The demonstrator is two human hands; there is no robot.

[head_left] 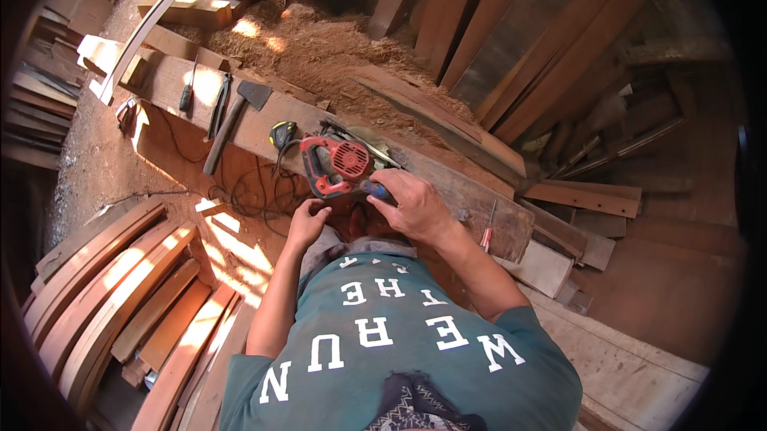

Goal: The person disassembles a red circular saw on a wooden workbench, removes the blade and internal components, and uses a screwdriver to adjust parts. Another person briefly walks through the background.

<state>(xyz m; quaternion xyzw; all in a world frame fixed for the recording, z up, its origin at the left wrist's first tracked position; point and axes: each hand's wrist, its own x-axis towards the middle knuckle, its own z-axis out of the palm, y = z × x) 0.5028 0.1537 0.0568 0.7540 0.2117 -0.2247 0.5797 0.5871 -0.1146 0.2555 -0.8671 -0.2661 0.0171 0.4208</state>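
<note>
Gripping a blue-handled tool (375, 189) in a clenched grip, the right hand (415, 206) rests beside the red power saw (337, 164), which sits on the long wooden tabletop (471, 191) with its cord (256, 191) trailing off the near edge toward the floor. The left hand (307, 219) hangs lower, just under the saw, fingers curled; whether it grasps anything cannot be told.

Risk noted: the loose cord could snag a wrist and drag the saw off the edge. A slip of the tool near the blade guard could bring the knuckles against it.

Pose: right forearm angled in from the lower right, wrist bent down over the tool. Left forearm rises nearly straight up, elbow tucked close.

A hammer (236, 115) and tape measure (282, 135) lie left of the saw.
</note>
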